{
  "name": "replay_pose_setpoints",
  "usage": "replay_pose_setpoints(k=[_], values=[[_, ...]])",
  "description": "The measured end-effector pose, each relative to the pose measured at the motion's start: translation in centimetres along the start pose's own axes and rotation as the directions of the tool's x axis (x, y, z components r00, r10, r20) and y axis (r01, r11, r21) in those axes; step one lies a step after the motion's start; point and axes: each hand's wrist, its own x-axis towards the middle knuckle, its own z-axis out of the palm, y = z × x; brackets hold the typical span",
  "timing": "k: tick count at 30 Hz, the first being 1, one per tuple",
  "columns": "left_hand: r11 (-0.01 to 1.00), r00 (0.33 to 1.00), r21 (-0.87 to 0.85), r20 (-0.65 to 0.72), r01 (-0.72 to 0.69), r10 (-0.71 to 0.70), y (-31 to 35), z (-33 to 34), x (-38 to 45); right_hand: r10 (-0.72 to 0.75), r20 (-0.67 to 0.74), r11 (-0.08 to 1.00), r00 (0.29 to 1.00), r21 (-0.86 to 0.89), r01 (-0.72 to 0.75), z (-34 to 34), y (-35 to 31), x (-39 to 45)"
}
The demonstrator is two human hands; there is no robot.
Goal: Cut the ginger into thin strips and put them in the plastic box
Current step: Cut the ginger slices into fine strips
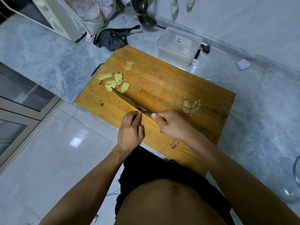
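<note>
A dark cloth (112,40) lies on the marble bench (48,51) beside a cream oven (48,15). A ladle (146,17) hangs near the wall; a plug (205,48) rests farther right.

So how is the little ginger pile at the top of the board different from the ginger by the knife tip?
The top pile is cut into thin strips; the pieces by the knife tip are flat, wide slices. The strip pile is small and tight, lying nearer the plastic box; the slices spread wider, and the knife tip touches them. Both are pale yellow and lie on the cutting board.
</note>
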Motion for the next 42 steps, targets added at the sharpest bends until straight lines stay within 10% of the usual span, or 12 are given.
replay_pose_setpoints(k=[11, 42], values=[[0.975, 0.976, -0.09, -0.055, 0.205, -0.21, 0.1, -0.8, 0.5, 0.033, -0.002, 0.987, 0.999, 0.157, -0.032, -0.5, -0.5, -1.5], [0.98, 0.995, 0.174, 0.002, 0.095, -0.097, 0.3, -0.8, 1.0, -0.018, -0.062, 1.0, 0.998, -0.017, 0.017, 1.3, -0.3, -2.1]])
